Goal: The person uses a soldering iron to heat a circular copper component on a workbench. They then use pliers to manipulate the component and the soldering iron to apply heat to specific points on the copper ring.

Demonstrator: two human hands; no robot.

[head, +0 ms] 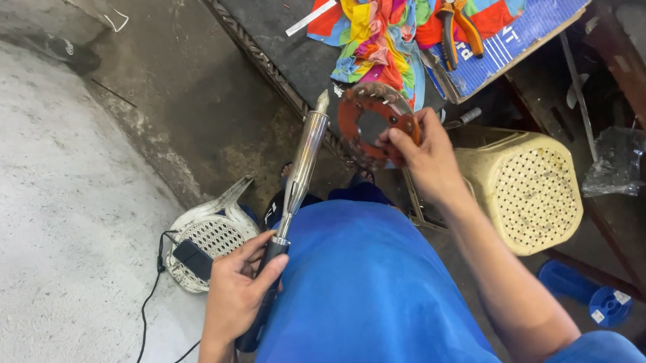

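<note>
While the left hand grips a soldering iron, the right hand pinches a reddish ring, possibly a stator, beside the counter.

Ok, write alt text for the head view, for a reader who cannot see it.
Seen from above, a person's left hand holds a long soldering iron by its dark handle, tip pointing up toward a reddish ring-shaped part held in the right hand. Beyond lie a colourful cloth and orange pliers; a cream basket stands at right.
</note>
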